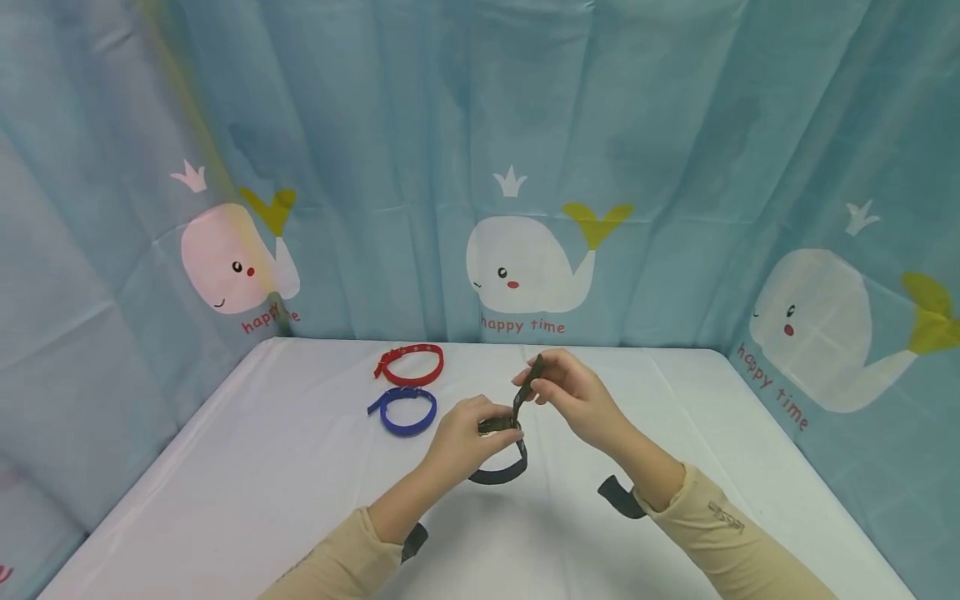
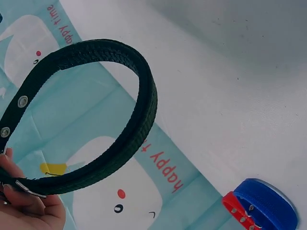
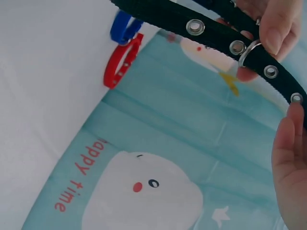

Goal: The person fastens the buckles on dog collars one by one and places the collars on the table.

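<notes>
Both-handed: left hand [image 1: 459,440] fingers pinching the black collar [image 1: 501,473] at its buckle [image 1: 497,426], right hand [image 1: 576,398] fingers pinching its strap end [image 1: 529,379].

Head: above the table [image 1: 262,467], facing forward and down.
Wrists: close under the black collar [image 2: 139,120], facing the curtain [image 3: 158,124].
Shared: black collar, both other collars.

Black collar [image 1: 501,473], red collar [image 1: 409,364], blue collar [image 1: 406,411], whale-patterned teal curtain [image 1: 675,167]

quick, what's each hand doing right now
Left hand: pinching the black collar at its buckle.
Right hand: pinching the collar's free strap end.
</notes>
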Demonstrator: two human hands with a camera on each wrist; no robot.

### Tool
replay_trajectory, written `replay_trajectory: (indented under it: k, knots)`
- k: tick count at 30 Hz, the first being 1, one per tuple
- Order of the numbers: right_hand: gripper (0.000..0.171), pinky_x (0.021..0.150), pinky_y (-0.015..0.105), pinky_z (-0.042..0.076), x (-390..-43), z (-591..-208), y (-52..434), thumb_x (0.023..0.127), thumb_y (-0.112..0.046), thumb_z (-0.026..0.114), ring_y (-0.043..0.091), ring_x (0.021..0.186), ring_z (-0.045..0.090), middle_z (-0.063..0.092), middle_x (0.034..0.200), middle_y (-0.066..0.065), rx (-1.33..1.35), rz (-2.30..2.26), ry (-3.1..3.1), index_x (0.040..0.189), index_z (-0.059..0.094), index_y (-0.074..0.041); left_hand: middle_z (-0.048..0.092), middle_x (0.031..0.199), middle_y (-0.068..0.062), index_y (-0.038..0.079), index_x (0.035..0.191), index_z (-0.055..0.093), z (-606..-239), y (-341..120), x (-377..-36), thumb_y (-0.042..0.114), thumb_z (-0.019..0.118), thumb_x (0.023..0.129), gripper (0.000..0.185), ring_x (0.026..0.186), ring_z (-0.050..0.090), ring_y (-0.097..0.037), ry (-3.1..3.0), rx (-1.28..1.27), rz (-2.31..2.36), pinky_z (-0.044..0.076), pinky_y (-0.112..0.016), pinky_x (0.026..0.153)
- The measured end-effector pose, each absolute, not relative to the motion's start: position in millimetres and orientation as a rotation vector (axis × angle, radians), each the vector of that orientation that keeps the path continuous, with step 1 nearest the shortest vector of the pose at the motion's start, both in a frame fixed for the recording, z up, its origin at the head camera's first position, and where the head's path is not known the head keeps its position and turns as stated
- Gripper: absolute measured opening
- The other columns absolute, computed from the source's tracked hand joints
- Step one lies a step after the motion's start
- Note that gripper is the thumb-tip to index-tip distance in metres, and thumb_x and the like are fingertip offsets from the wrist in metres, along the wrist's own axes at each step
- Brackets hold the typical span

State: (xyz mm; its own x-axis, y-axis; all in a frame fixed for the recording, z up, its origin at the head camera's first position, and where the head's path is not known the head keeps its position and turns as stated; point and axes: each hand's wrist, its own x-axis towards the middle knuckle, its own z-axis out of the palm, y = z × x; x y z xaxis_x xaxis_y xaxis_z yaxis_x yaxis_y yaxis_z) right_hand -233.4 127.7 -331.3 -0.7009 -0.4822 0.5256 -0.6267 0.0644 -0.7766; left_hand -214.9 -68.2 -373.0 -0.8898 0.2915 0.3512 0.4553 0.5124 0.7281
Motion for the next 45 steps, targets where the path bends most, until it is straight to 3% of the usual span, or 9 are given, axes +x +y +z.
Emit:
replay_trajectory:
  k: [8,13,20,23,30,33,37,40,45]
  knots:
    - [0.019,0.075,0.028,0.052,-234,-334,130,0.096,0.006,0.052,0.014,0.087,0.065,0.066,0.105,0.022,1.165,1.7,-2.183,0.115,0.05,0.007,0.068,0.091,0.001,0.007,0.102,0.074,-372,-68,-214,0.021,0.079,0.082,0.025,0.088,0.055,-0.017,-2.568,-0.599,-1.334,0.048,-0.027,0.07]
    - [0.02,0.075,0.028,0.053,-233,-336,132,0.096,0.005,0.053,0.013,0.086,0.066,0.066,0.105,0.024,1.071,1.757,-2.135,0.115,0.052,0.01,0.066,0.082,0.005,0.011,0.095,0.075,-373,-71,-213,0.025,0.081,0.079,0.022,0.079,0.048,-0.014,-2.545,-0.466,-1.351,0.041,-0.03,0.064]
    - [0.019,0.078,0.027,0.051,-234,-336,135,0.098,0.0,0.052,0.011,0.092,0.065,0.069,0.104,-0.003,1.04,1.868,-2.048,0.112,0.052,0.012,0.061,0.082,0.002,0.011,0.102,0.073,-373,-74,-213,0.023,0.079,0.083,0.024,0.083,0.052,-0.017,-2.488,-0.404,-1.553,0.043,-0.034,0.07]
    - [0.02,0.082,0.027,0.051,-235,-338,136,0.1,-0.002,0.049,0.012,0.101,0.064,0.069,0.107,-0.004,1.066,1.919,-2.004,0.114,0.048,0.012,0.06,0.088,-0.001,0.009,0.11,0.07,-373,-76,-213,0.022,0.076,0.085,0.029,0.085,0.054,-0.019,-2.479,-0.362,-1.718,0.048,-0.033,0.07]
    - [0.023,0.084,0.027,0.049,-236,-341,135,0.102,-0.003,0.044,0.012,0.099,0.065,0.068,0.102,-0.004,1.022,1.969,-1.923,0.119,0.054,-0.015,0.067,0.096,-0.003,0.006,0.111,0.069,-371,-79,-213,0.025,0.074,0.088,0.031,0.091,0.061,-0.019,-2.451,-0.271,-1.898,0.051,-0.038,0.082]
    - [0.024,0.079,0.025,0.046,-235,-341,133,0.101,-0.002,0.047,0.009,0.092,0.061,0.066,0.094,-0.005,0.955,1.823,-1.998,0.122,0.058,-0.006,0.069,0.097,-0.004,0.005,0.111,0.069,-371,-78,-213,0.023,0.074,0.088,0.03,0.089,0.062,-0.018,-2.444,-0.3,-1.907,0.052,-0.036,0.082]
    - [0.028,0.075,0.022,0.046,-233,-340,133,0.095,0.006,0.054,0.009,0.085,0.055,0.063,0.093,0.005,1.017,1.527,-2.098,0.122,0.058,0.011,0.07,0.096,-0.005,0.003,0.11,0.069,-370,-78,-212,0.02,0.075,0.086,0.03,0.085,0.062,-0.017,-2.445,-0.35,-1.878,0.052,-0.034,0.079]
    - [0.031,0.069,0.024,0.045,-234,-338,135,0.088,0.01,0.061,0.012,0.082,0.05,0.062,0.092,0.008,1.135,1.281,-2.126,0.119,0.062,0.011,0.07,0.095,-0.006,0.003,0.109,0.07,-369,-78,-211,0.018,0.075,0.086,0.028,0.085,0.063,-0.018,-2.441,-0.368,-1.86,0.053,-0.033,0.077]
    - [0.034,0.065,0.028,0.04,-236,-335,140,0.081,0.009,0.068,0.014,0.079,0.044,0.058,0.086,0.001,1.302,0.888,-2.152,0.115,0.067,0.005,0.07,0.094,-0.006,0.002,0.105,0.071,-368,-79,-213,0.015,0.075,0.086,0.024,0.083,0.061,-0.019,-2.414,-0.399,-1.843,0.052,-0.033,0.075]
